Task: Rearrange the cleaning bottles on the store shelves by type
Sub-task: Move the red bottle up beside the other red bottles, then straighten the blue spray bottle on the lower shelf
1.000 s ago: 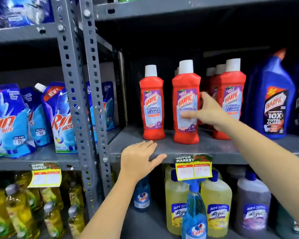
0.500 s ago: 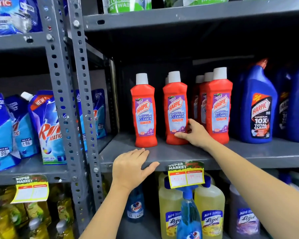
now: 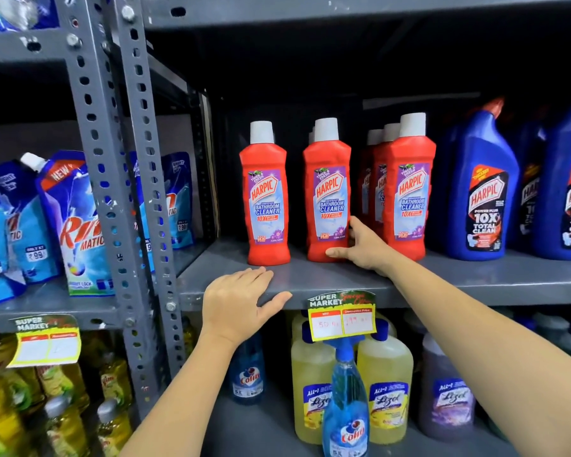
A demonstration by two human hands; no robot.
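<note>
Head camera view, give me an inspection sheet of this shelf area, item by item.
Surface: grey metal shelf, bare along its front edge.
Job's things: red Harpic bathroom cleaner bottles upright in three files; blue Harpic bottles upright at their right.
Clutter: yellow price tag on the shelf edge; Colin spray bottle hanging below it.
Hands: left hand flat on the shelf edge; right hand against the base of the middle red bottle.
Cables: nothing seen.
Surroundings: Rin pouches on the left; yellow Lizol jugs below.

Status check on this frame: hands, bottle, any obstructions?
Left hand flat on shelf edge, empty. Right hand cupping base of middle red Harpic bottle. Bottle upright. Nothing blocking.
</note>
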